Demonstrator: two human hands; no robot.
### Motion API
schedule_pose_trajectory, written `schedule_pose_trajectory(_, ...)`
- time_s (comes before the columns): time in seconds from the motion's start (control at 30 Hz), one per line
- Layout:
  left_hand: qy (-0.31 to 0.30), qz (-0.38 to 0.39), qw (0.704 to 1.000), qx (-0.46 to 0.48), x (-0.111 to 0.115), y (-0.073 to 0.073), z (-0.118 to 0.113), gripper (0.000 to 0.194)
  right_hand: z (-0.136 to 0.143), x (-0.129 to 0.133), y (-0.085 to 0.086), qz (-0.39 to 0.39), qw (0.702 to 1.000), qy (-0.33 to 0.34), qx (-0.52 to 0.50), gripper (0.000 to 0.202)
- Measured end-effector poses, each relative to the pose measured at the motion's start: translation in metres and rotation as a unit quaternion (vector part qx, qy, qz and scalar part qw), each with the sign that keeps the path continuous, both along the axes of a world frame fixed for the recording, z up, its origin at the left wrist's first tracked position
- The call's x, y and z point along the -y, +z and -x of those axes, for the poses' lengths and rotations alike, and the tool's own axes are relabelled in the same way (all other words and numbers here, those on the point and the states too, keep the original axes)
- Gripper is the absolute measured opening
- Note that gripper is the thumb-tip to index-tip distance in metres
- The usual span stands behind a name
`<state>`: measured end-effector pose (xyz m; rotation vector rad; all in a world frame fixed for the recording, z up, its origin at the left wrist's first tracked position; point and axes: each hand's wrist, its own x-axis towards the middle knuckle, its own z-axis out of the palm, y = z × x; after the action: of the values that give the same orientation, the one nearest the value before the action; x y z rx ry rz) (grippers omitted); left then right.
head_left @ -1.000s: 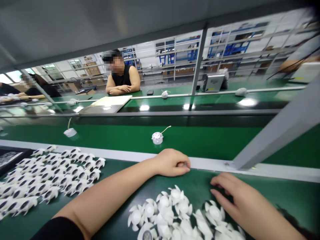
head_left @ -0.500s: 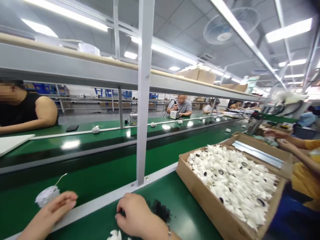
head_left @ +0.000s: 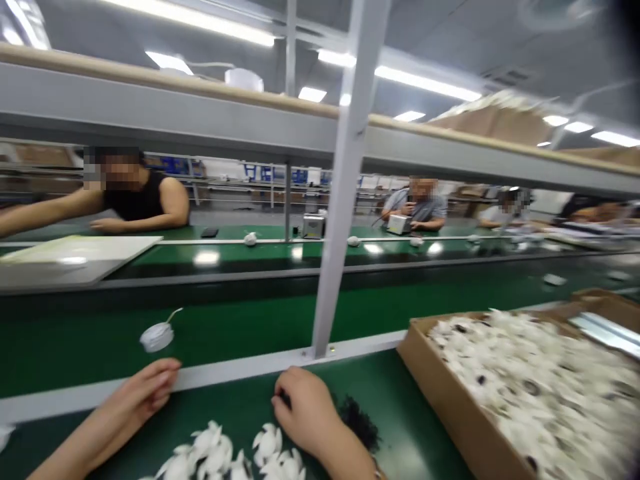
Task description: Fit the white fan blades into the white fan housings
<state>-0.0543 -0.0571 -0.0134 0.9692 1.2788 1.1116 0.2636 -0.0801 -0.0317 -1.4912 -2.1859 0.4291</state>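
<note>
Evidently, neat handling matters more here than speed. The left hand (head_left: 146, 388) is half open over the near rail (head_left: 225, 373), fingers loosely bent, with nothing visible in it. Just beyond its fingertips, on the green belt (head_left: 250, 320), sits the white round housing (head_left: 157, 339) with a thin lead (head_left: 175, 313) standing up from it. That housing would be best steadied by its rim, keeping clear of the lead, since a tug on the wire could strain it where it enters.

The right hand (head_left: 305, 408) is loosely curled above the tabletop (head_left: 400, 427), thumb and forefinger slightly apart; its palm is hidden, so I cannot tell whether it grips anything small. Beside it lie the loose white fan impellers (head_left: 213, 448), heaped with their curved blades overlapping. A pinch at the hub, lifted straight up, should free one without flexing its blades or dragging neighbours along. The wrist deserves care too: a black pile (head_left: 359, 423), its pieces too small to make out, lies close by the forearm and could easily be scattered. The cardboard box (head_left: 440, 393) of more impellers stands farther right, well apart from both hands.
</note>
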Motion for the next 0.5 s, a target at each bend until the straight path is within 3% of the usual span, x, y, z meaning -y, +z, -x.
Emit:
schedule_pose_trajectory(0.07, -0.008, 0.001, 0.996, 0.09, -0.002, -0.004, 0.008, 0.043, 0.002, 0.001, 0.0, 0.009, 1.0, 0.005, 0.0, 0.009)
schedule_pose_trajectory(0.2, -0.011, -0.008, 0.988, 0.155, -0.006, -0.009, 0.01, 0.037, 0.003, -0.001, -0.009, 0.008, 1.0, 0.023, 0.007, 0.012)
schedule_pose_trajectory(0.43, -0.01, -0.019, 0.99, 0.141, -0.006, -0.024, 0.013, 0.033, -0.002, -0.008, -0.03, -0.001, 0.998, 0.054, 0.018, 0.02)
schedule_pose_trajectory(0.5, -0.081, -0.05, 0.99, 0.109, -0.003, -0.022, 0.015, 0.042, -0.001, -0.009, -0.033, 0.0, 0.998, 0.06, 0.011, 0.02)
